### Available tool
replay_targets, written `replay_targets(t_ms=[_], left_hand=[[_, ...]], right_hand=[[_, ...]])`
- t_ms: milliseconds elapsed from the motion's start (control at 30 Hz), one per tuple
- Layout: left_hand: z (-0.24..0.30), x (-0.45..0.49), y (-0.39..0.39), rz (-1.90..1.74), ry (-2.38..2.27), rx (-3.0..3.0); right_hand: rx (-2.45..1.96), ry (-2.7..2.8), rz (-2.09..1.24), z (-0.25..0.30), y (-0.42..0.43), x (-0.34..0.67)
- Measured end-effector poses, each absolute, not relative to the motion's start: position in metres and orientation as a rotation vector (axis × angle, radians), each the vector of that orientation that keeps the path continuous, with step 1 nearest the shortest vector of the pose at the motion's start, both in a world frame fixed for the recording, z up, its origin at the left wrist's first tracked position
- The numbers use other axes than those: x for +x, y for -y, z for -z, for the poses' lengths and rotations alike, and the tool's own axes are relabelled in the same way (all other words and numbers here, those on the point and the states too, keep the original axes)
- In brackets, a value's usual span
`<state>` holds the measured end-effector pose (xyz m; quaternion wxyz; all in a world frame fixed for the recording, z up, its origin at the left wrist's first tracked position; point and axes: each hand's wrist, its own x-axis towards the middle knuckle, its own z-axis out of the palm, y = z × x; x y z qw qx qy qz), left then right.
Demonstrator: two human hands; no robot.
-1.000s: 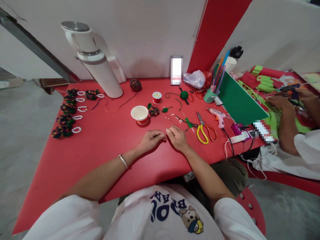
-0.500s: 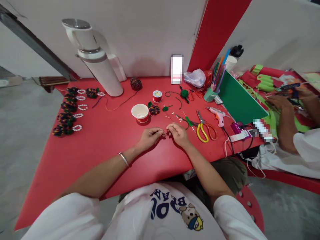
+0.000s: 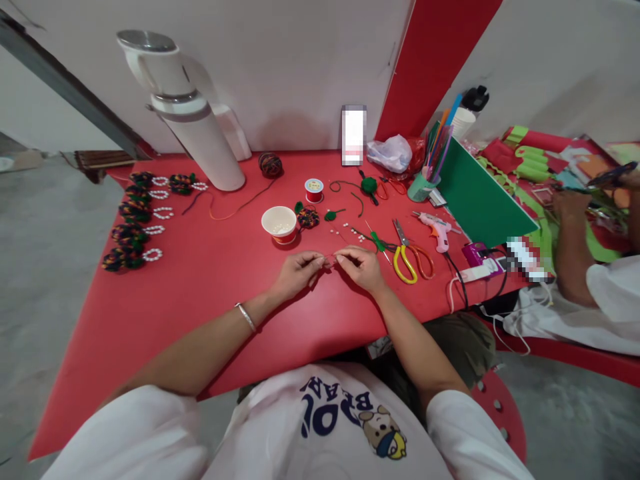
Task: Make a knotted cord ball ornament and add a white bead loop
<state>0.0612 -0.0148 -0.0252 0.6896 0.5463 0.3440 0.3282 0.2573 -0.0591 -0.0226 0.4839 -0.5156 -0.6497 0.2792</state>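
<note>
Over the red table, my left hand (image 3: 301, 272) and my right hand (image 3: 361, 267) face each other with fingertips pinched. A thin red thread (image 3: 331, 257) spans the small gap between them, and each hand grips it. Just beyond lie several loose white beads (image 3: 361, 239). A paper bowl (image 3: 279, 224) with white beads inside stands past my left hand. Beside it rests a dark multicoloured yarn flower (image 3: 309, 218) with a green leaf. Behind these stands a thread spool (image 3: 314, 191). Right of my right hand are a green-handled crochet hook (image 3: 377, 241) and yellow-and-orange-handled scissors (image 3: 405, 263).
Yarn pieces with bead loops (image 3: 131, 233) line the left side, near a tall white thermos (image 3: 205, 143). A pink glue gun (image 3: 437, 230), power strip (image 3: 480, 263) and green divider (image 3: 483, 190) stand right. Past the divider, another person's hand (image 3: 573, 203) works.
My fingertips have drawn slightly apart, so more of the red thread shows between them. The other person's hands have shifted beyond the divider. The view has tilted a little.
</note>
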Motion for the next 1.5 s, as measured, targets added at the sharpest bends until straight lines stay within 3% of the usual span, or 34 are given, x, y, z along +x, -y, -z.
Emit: replay_targets(t_ms=[233, 700, 1133, 1500], left_hand=[[0.026, 0.062, 0.016, -0.736, -0.84, 1.288], [0.028, 0.056, 0.015, -1.003, -0.829, 2.043], [0.036, 0.059, 0.008, -0.953, -0.918, 1.378], [0.03, 0.063, 0.014, -0.753, -0.749, 1.117]], right_hand=[[-1.254, 1.642, -0.631, 0.024, 0.06, 0.252], [-1.305, 1.73, -0.657, 0.022, 0.062, 0.248], [-1.24, 1.465, -0.953, 0.023, 0.063, 0.25], [-1.248, 1.592, -0.781, 0.022, 0.058, 0.246]])
